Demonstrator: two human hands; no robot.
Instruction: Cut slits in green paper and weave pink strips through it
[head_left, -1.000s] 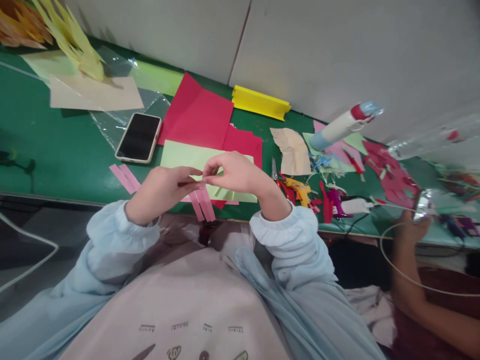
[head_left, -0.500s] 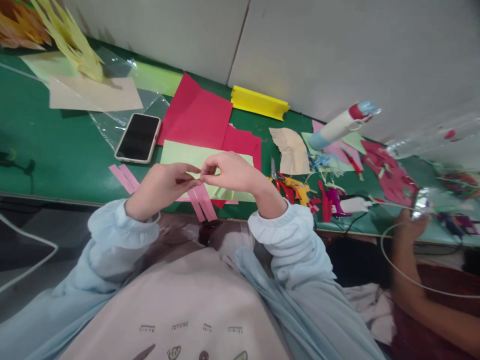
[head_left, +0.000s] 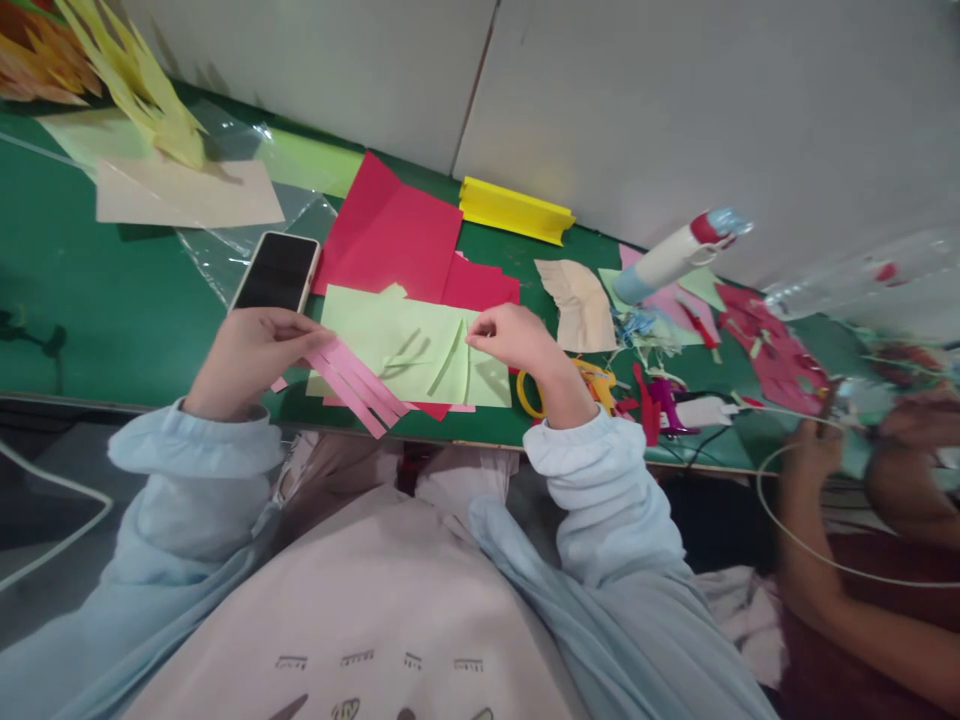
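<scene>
I read clear passage over the green paper (head_left: pixel 356 322), between my left hand (head_left: pixel 251 355) and right hand (head_left: pixel 517 340). The pink strips (head_left: pixel 358 387) obstruct its near left side. The phone (head_left: pixel 277 270) blocks travel directly behind the left hand; bare tabletop (head_left: pixel 112 290) admits passage farther left. Beyond the right hand, the glue gun (head_left: pixel 598 378) and bottle (head_left: pixel 670 262) restrict sideways movement. The wall (head_left: pixel 637 110) limits rear reach.

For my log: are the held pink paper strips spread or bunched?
Spread: from the left hand, the narrow pink paper strips fan out, gaps between them.
</scene>
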